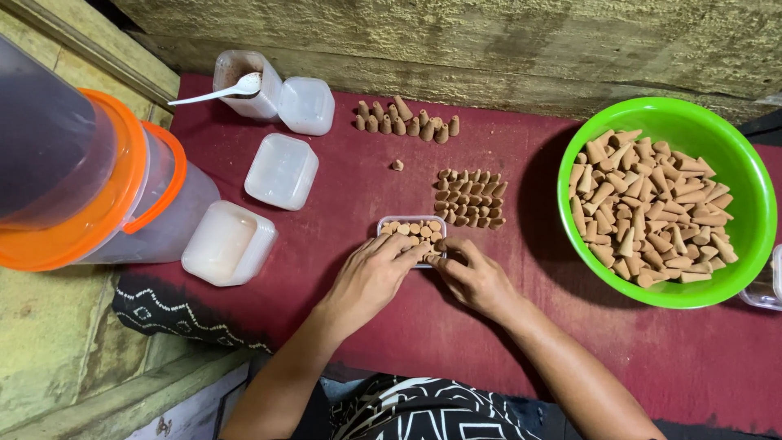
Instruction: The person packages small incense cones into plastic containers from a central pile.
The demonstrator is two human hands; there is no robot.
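Jugs: I see two clear orange-rimmed jugs [90, 179] at far left, well apart from my hands.
Tubs: three lidded white tubs [281, 169] sit left of centre; an open one at upper left holds a spoon [220, 91].
Left hand: my left hand [371, 277] rests its fingertips on the near edge of the tray [411, 231] at centre frame, steadying it, not clenched.
Right hand: my right hand [476, 277] pinches what looks like one cone at the tray's right corner; I cannot tell for certain.
Cones: loose rows [470, 198] lie just above the tray.
Advice: I judge it best to seat each cone upright, tight to its neighbours.
Bowl: green bowl [753, 175] of cones, right.
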